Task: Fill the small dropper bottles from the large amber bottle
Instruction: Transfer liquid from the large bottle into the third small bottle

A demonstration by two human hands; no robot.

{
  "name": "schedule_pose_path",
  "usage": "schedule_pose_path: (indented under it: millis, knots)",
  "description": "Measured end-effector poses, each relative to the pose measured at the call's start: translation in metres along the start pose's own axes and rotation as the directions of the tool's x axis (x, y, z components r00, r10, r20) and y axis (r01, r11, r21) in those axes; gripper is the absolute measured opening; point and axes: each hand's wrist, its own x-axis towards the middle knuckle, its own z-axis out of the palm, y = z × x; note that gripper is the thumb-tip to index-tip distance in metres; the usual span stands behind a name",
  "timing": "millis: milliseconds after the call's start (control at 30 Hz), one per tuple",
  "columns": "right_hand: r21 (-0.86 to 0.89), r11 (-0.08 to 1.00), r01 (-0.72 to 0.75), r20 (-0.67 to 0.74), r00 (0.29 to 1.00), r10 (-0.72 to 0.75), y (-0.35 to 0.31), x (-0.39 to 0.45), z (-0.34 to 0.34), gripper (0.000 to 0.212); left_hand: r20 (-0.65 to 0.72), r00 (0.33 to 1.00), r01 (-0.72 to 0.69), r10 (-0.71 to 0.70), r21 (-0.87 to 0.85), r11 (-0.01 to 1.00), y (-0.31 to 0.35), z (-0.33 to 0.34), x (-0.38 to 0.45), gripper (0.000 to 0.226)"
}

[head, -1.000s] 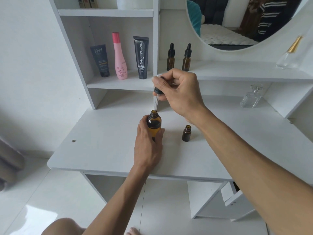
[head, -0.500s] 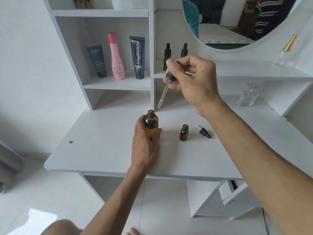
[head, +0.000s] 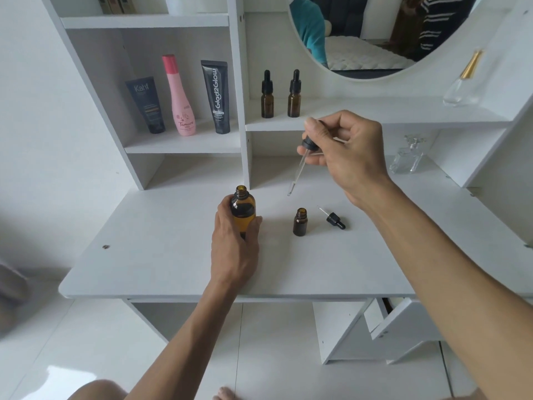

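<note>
Head view shows the right hand (head: pixel 350 154) pinching a black-capped glass dropper (head: pixel 300 166), its tip slanting down-left, above and just left of the small open amber bottle (head: pixel 300 222), while the left hand (head: pixel 235 243) grips the large amber bottle (head: pixel 242 210)

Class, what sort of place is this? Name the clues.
Probably a bedroom dressing table: a round mirror reflecting a bed, skincare tubes on white shelves, and perfume bottles.

A white desk (head: pixel 173 264) with shelves (head: pixel 184 145) at its back edge and a round mirror (head: pixel 375 39) above its right end stands against a white wall (head: pixel 43 140) on a glossy white tile floor (head: pixel 86 356).
</note>
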Motion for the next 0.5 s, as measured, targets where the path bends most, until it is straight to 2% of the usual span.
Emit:
schedule_pose_path:
  millis: [500]
  knots:
    - [-0.087,0.996,-0.033,-0.011,0.999,0.032,0.022,-0.004,-0.018,0.018,-0.004,1.0,0.0,0.0,0.014,1.0,-0.001,0.001,0.001,0.051]
